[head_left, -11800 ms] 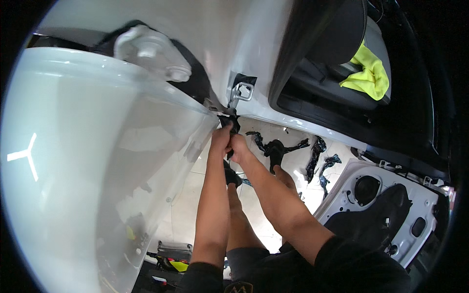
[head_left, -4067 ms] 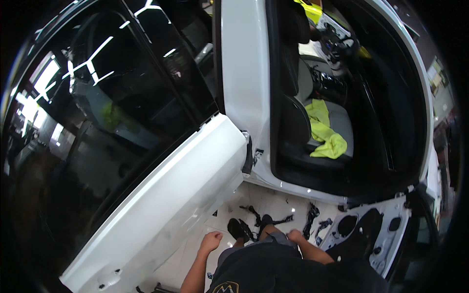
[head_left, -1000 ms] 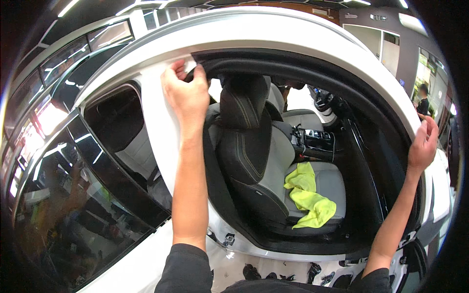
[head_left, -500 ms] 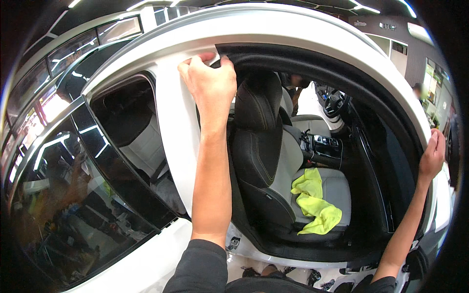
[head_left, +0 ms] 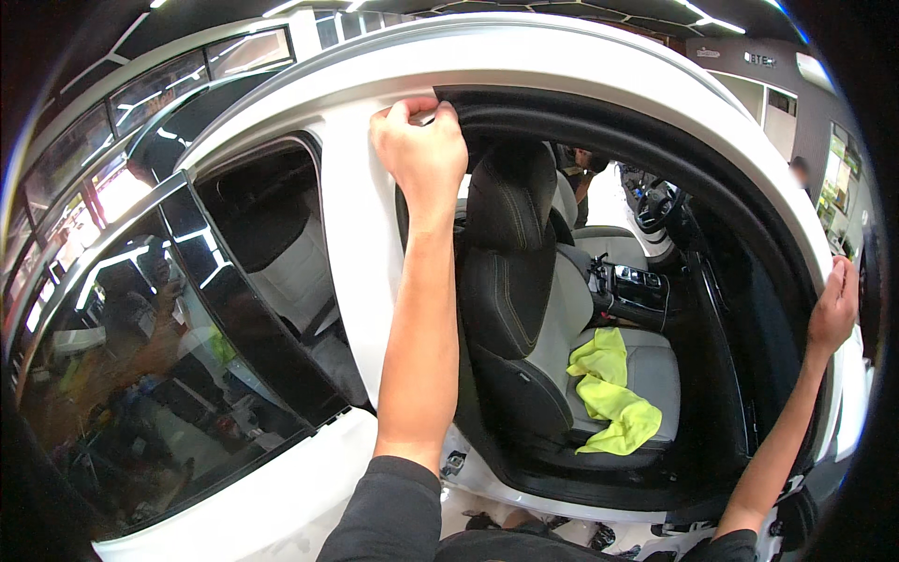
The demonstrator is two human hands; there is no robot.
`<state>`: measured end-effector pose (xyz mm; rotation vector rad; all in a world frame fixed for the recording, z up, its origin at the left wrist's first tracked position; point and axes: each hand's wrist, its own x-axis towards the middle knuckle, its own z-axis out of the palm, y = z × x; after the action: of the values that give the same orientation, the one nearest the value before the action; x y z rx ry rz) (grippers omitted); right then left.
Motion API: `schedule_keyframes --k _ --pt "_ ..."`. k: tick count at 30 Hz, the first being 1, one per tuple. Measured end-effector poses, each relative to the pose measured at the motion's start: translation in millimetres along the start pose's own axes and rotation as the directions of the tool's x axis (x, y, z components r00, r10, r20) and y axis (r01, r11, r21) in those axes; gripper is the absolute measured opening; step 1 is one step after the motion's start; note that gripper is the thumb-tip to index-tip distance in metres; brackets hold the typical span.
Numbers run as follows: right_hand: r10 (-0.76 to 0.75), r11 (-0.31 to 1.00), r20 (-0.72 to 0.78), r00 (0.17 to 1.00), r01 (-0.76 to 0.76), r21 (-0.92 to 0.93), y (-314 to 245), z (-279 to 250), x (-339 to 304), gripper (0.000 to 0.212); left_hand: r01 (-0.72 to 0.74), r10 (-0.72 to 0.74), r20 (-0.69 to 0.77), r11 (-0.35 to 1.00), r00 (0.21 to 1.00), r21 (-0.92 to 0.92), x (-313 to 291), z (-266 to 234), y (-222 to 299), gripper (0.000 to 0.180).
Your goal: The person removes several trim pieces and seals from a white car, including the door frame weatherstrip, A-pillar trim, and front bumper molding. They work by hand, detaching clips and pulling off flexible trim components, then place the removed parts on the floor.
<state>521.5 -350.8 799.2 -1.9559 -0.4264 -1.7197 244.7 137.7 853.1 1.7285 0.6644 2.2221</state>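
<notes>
The person's left hand (head_left: 421,155) was raised to the upper rear corner of the front door opening, its fingers curled and thumb bent beside the square end of the long, matte black strip (head_left: 599,117) that ran along the opening's top edge, under the glossy white curved roof rail (head_left: 524,56). Whether those fingers gripped the strip could not be told. The right hand (head_left: 832,314) was at the opening's front edge, fingers bunched together; their hold, too, could not be made out. Between the arms, a crumpled, bright yellow-green cloth (head_left: 618,412) lay on the grey-and-black front seat (head_left: 653,365), reaching the cushion's door-side edge.
</notes>
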Motion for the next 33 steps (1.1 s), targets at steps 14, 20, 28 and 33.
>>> schedule_keyframes --k 14,20,28,33 --pt "0.005 0.999 0.059 0.998 -0.007 0.031 5 -3 5 0.033 0.126 -0.110 0.102 0.978 0.989 -0.168 -4 -7 3 0.021" --pt "0.004 0.997 0.043 0.999 -0.007 0.071 -3 -5 5 0.032 0.085 -0.081 0.035 0.987 0.996 -0.136 0 1 4 0.014" --pt "-0.033 0.999 0.062 0.998 0.035 -0.038 -9 -5 4 0.032 -0.012 0.014 0.034 0.997 0.999 -0.079 1 1 -7 0.019" --pt "-0.035 0.995 0.040 0.999 0.038 -0.088 -13 -5 6 0.033 -0.045 0.060 0.090 0.985 0.994 -0.165 5 -5 -6 0.010"
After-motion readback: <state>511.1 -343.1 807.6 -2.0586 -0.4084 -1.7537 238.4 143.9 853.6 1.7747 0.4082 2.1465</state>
